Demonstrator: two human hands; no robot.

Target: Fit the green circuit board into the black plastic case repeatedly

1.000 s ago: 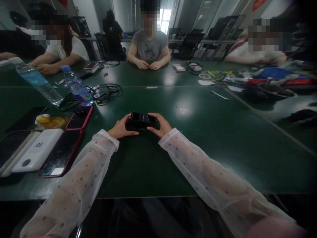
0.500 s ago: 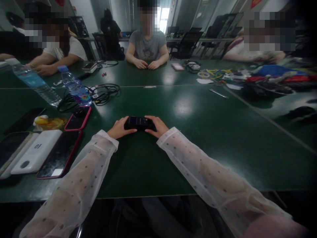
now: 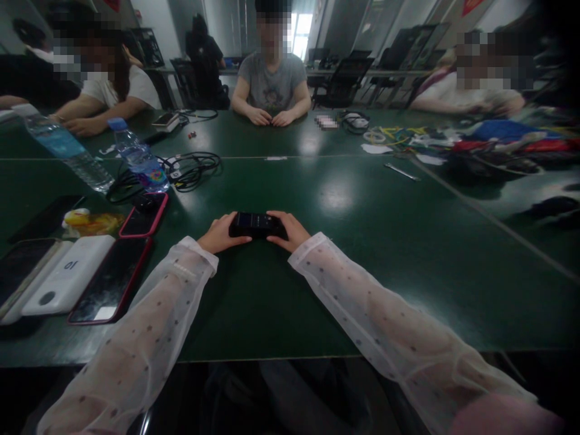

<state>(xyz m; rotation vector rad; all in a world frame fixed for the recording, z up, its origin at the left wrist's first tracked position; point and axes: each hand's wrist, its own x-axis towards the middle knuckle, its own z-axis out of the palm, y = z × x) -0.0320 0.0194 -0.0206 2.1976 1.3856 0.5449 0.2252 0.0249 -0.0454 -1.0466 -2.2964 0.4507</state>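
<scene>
A small black device (image 3: 257,224) with a dark screen on its left part rests at the middle of the green table (image 3: 267,302). My left hand (image 3: 223,234) grips its left end, thumb along the near edge and fingers behind. On the opposite end my right hand (image 3: 290,231) holds it in the same way, closed round the corner. Sheer white dotted sleeves cover both forearms.
Phones (image 3: 111,281), a white power bank (image 3: 67,275), a pink-cased phone (image 3: 145,215) and two bottles (image 3: 140,158) (image 3: 67,151) lie or stand left. Black cables (image 3: 197,169) coil behind. A wrench (image 3: 402,172) and a cluttered pile (image 3: 502,142) are right. People sit across.
</scene>
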